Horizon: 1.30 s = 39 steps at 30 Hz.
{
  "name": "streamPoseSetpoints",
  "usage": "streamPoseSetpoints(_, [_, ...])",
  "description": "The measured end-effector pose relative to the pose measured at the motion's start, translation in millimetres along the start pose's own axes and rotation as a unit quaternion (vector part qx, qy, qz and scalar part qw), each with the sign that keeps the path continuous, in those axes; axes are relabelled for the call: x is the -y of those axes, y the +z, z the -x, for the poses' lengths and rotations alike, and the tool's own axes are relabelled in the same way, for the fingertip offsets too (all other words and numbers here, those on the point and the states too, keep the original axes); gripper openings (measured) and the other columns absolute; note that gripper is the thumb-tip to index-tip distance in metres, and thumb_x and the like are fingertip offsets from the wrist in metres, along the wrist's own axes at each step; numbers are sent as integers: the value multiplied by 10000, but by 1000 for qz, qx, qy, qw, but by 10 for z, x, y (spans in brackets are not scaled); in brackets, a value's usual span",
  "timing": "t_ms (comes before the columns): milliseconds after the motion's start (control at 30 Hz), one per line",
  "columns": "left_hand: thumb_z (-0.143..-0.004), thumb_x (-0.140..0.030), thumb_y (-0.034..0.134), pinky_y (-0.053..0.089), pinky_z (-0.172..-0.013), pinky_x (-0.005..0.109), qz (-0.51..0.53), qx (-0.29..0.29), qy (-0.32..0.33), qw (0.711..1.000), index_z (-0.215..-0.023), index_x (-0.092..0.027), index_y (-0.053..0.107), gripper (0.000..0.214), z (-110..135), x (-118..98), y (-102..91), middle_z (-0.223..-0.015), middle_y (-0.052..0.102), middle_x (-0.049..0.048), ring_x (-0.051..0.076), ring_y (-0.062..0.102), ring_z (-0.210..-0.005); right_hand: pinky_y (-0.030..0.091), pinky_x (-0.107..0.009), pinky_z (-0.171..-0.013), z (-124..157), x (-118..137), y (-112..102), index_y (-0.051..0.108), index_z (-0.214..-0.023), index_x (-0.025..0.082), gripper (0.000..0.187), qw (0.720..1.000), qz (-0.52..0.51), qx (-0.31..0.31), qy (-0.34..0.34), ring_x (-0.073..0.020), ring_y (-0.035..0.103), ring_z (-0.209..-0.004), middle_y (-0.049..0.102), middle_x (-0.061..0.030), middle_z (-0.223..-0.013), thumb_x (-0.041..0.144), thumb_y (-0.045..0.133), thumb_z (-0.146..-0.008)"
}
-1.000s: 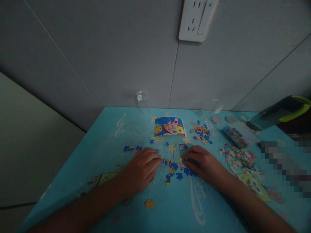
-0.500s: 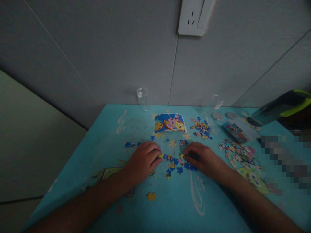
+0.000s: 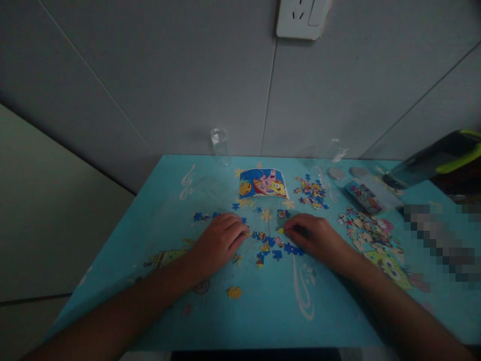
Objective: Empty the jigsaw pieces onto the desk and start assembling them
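My left hand (image 3: 224, 237) is closed, its fingertips pinched at a small yellow jigsaw piece (image 3: 247, 232) that they partly cover. Opposite it, my right hand (image 3: 311, 233) pinches another jigsaw piece (image 3: 280, 230) with yellow on it, between thumb and forefinger. Between the hands lies a cluster of blue and yellow jigsaw pieces (image 3: 266, 244), some of them touching. More blue pieces (image 3: 293, 249) lie under the right fingers. Behind the hands is the picture card (image 3: 263, 184) of cartoon figures in a boat, slightly curled.
A pile of small pieces (image 3: 311, 191) lies right of the card, and a larger pile (image 3: 370, 231) farther right. Clear plastic containers (image 3: 221, 147), round lids (image 3: 336, 173), a small box (image 3: 364, 197) and a dark bottle (image 3: 432, 158) stand about. A lone yellow piece (image 3: 234, 292) lies near the front.
The view has tipped down a little, so everything sits higher and the table's front edge shows. Both hands keep their pinch, with only slight finger movement.
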<state>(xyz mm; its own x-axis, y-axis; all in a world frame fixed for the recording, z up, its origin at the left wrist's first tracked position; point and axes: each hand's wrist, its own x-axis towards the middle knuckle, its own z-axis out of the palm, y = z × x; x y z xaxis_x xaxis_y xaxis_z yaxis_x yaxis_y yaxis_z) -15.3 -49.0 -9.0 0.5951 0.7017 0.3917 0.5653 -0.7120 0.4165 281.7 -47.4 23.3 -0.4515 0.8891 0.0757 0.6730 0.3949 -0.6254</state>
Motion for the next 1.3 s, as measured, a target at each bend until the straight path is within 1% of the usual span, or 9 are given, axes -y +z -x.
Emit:
streamPoseSetpoints(200, [-999,-209,565,514,-939,435,12,-4,-8,1000,-1046,-174,646,99,13,10,-45,-1030,666,67,210,606,-1013,531,-276,-733,4,-6,-16,720,-983,233,133,1000,-4,6,0,-151,677,-789,735,-14,-928,245,590,-959])
streamPoseSetpoints(433, [-1009,-200,550,490,-970,446,-4,3,9,1000,-1133,-176,671,175,53,54,-20,-1084,680,71,214,594,-1054,536,-288,-749,14,-45,-30,714,-1000,243,144,1000,9,3,2,-158,679,-809,732,-16,-958,260,575,-967])
streamPoseSetpoints(633, [-1006,-205,556,486,-943,429,-15,4,28,999,-1121,-183,685,174,47,54,-26,-1046,700,62,215,604,-1029,530,-299,-787,4,-52,-4,694,-994,234,125,1000,20,3,-9,-164,664,-836,710,-26,-969,232,571,-973])
streamPoseSetpoints(800, [-1007,-220,564,473,-932,426,-15,10,32,999,-1126,-184,676,167,35,44,-42,-1028,708,46,211,602,-1007,523,-323,-810,-2,-28,3,690,-1026,231,144,999,26,0,-30,-181,655,-861,695,-43,-974,222,551,-987])
streamPoseSetpoints(900, [-1003,-222,576,463,-945,421,-15,16,26,999,-1128,-187,674,163,44,51,-30,-1037,706,40,209,598,-1022,517,-339,-838,7,30,14,688,-1025,219,141,998,20,-4,-59,-194,646,-902,689,-56,-976,215,551,-991])
streamPoseSetpoints(1000, [-1004,-237,578,452,-963,419,-15,20,23,999,-1146,-195,671,175,57,57,-10,-1060,701,40,209,590,-1045,505,-361,-864,32,142,76,697,-1056,209,159,994,21,6,-107,-207,629,-925,686,-68,-968,231,551,-999])
streamPoseSetpoints(1100, [-1005,-239,576,448,-962,420,-15,17,23,999,-1158,-199,667,183,62,53,1,-1054,697,43,212,585,-1046,489,-380,-867,71,291,199,716,-1096,234,186,987,41,41,-147,-214,618,-919,693,-59,-955,265,554,-1008])
streamPoseSetpoints(1167, [-1006,-237,572,447,-956,421,-15,20,20,999,-1145,-197,669,175,59,48,0,-1038,694,45,214,584,-1039,480,-395,-873,97,383,295,718,-1116,248,195,986,53,54,-150,-224,615,-924,696,-54,-959,323,581,-1000])
streamPoseSetpoints(1300, [-1012,-233,556,449,-955,417,-17,21,20,999,-1132,-196,671,171,51,44,-6,-1036,688,45,213,584,-1034,478,-411,-867,130,476,432,715,-1109,227,258,987,68,60,-135,-240,607,-931,689,-62,-968,422,636,-959])
